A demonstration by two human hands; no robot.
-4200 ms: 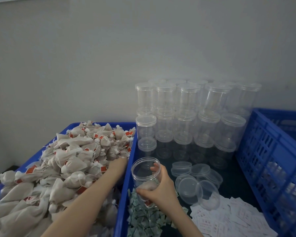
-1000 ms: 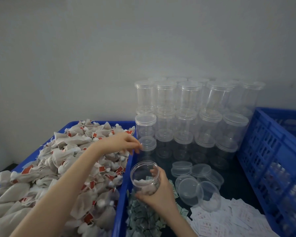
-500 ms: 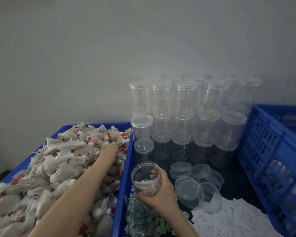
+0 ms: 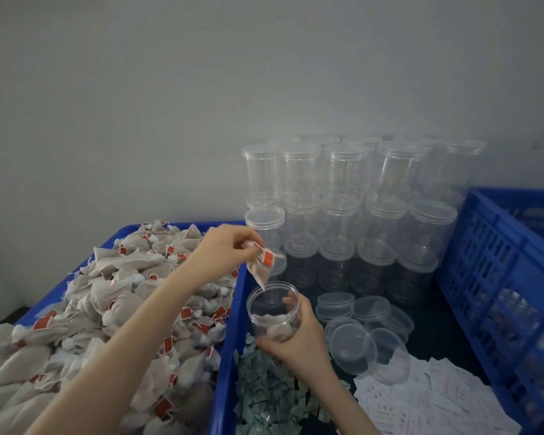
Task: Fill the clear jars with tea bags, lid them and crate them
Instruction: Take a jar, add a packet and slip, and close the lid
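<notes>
Two bare hands work around one open clear jar [image 4: 274,312]. Right hand [image 4: 299,342] wraps its curled fingers around the jar's lower wall, holding it upright with the mouth open; a few tea bags lie inside it. Left hand [image 4: 225,251] pinches a tea bag [image 4: 261,268] by its top, fingertips closed on it, so the bag hangs just above the jar's rim. Left of the jar, a blue bin [image 4: 230,340] is heaped with tea bags. Behind the jar stand stacked lidded jars [image 4: 343,215]; loose lids [image 4: 355,334] lie to its right, a blue crate [image 4: 500,277] farther right.
</notes>
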